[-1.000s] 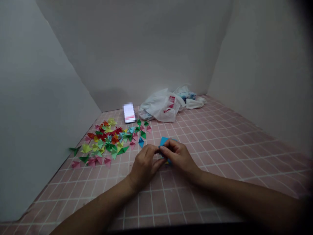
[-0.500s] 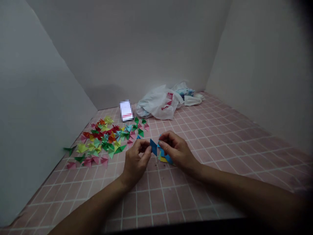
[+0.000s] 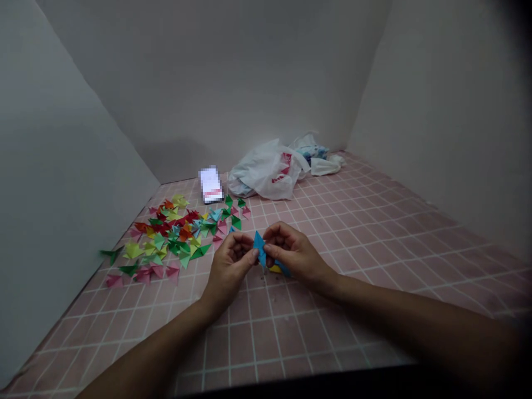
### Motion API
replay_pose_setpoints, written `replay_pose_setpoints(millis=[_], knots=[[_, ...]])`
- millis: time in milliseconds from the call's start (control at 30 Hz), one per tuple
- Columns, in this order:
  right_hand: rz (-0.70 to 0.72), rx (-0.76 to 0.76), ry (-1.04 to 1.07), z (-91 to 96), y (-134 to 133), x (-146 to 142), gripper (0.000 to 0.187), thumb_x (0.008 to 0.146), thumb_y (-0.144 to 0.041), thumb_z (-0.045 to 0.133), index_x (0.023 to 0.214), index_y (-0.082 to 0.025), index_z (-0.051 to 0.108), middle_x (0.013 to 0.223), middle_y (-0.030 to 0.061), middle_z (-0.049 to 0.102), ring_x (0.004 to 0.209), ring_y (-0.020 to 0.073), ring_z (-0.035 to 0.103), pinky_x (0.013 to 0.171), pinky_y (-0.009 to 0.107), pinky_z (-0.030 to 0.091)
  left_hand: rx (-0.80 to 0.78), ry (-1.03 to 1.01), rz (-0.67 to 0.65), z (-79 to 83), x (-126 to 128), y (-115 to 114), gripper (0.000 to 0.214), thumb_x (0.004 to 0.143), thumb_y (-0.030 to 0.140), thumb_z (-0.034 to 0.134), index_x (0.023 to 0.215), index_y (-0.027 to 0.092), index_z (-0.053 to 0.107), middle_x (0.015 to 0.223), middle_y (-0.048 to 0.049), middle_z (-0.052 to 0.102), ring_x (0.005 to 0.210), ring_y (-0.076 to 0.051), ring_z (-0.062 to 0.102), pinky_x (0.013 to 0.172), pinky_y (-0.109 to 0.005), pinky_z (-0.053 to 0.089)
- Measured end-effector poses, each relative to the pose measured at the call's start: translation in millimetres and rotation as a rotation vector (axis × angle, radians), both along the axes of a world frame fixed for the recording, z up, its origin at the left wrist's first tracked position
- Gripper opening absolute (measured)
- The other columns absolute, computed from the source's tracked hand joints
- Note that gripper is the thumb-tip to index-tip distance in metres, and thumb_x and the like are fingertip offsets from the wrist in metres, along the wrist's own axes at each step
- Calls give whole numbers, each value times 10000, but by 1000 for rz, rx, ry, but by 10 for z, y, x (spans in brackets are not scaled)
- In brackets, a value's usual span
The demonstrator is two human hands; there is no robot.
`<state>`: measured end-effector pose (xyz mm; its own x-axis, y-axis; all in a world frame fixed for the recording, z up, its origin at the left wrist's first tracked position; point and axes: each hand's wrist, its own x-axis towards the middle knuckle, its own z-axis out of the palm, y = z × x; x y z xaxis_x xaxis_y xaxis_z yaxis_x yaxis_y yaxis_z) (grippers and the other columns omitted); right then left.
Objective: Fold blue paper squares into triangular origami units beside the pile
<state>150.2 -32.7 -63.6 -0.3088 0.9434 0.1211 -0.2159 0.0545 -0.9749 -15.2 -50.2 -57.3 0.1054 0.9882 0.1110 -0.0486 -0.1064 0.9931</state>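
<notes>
A small folded blue paper piece (image 3: 259,246) is pinched between my left hand (image 3: 230,267) and my right hand (image 3: 291,254), a little above the pink tiled floor (image 3: 357,233). Both hands have their fingers curled around it. Under my right hand lies a small stack of paper sheets (image 3: 277,269), blue and yellow at its visible edge. To the left spreads a pile of folded paper triangles (image 3: 174,235) in red, green, yellow, pink and blue.
A phone with a lit screen (image 3: 210,185) lies beyond the pile. White plastic bags (image 3: 270,174) sit at the back near the grey wall. Grey walls close in on the left, back and right.
The blue piece has come up from the sheets on the floor into both hands, and the hands have drawn slightly closer together around it.
</notes>
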Motion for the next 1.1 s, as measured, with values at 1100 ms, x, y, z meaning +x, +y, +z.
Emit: replay_pose_setpoints(millis=[1100], knots=[[10, 3, 32, -34, 24, -8, 140, 804, -243, 691, 882, -217, 578, 646, -56, 603, 573, 107, 597, 576, 248, 472, 29, 11, 37, -39, 2, 4, 171, 780, 256, 747, 835, 185, 602, 783, 14, 606, 738, -126, 592, 706, -244, 499]])
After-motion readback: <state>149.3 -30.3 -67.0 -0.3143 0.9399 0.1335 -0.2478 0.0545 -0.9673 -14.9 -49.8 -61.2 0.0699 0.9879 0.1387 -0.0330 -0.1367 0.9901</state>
